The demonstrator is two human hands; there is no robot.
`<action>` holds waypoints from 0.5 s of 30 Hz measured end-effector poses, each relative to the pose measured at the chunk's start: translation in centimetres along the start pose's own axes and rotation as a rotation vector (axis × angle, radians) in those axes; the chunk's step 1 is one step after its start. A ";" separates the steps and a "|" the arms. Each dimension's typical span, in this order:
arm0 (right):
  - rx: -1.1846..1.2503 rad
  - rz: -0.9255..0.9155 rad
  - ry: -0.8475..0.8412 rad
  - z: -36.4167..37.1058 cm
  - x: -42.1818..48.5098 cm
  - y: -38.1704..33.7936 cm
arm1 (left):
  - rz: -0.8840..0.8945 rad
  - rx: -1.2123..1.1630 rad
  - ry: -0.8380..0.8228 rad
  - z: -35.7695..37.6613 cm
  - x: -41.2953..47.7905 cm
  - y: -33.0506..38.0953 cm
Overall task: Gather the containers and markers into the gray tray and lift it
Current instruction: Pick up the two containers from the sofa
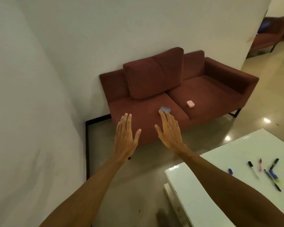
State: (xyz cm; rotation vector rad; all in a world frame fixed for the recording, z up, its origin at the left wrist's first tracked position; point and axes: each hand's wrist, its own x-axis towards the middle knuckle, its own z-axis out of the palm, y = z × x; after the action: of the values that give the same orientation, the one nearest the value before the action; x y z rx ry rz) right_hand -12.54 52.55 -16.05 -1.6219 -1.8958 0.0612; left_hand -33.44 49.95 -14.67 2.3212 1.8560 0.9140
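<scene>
Both arms stretched forward, centre frame. Left hand (125,136) flat, fingers straight, holding nothing. Right hand (170,130) also released, fingertips at the near edge of the blue container (165,109); contact unclear. Pink container (190,104) to its right, on the next cushion of the maroon fabric sofa (211,89). Both rounded, lidded, contents hidden. Markers (272,174) scattered on glossy white table (203,185), lower right.

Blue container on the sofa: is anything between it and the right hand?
Nothing visible. The open right hand reaches straight toward the blue container, its fingertips overlapping the container's near edge in view. The pink container sits apart on the next sofa cushion.
</scene>
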 end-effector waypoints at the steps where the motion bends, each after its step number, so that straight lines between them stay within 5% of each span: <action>1: -0.002 0.019 0.002 1.4 1.5 0.6 | 0.007 -0.010 -0.004 1.2 1.7 -1.2; 15: -0.041 0.348 -0.070 15.6 22.6 15.0 | 0.071 -0.059 -0.346 20.3 27.2 -9.4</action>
State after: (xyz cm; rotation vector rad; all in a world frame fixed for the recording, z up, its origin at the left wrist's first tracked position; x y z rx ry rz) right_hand -7.91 82.16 -25.20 -1.9851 -1.6543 0.2276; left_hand -29.34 83.82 -23.55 2.3406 1.5965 0.5196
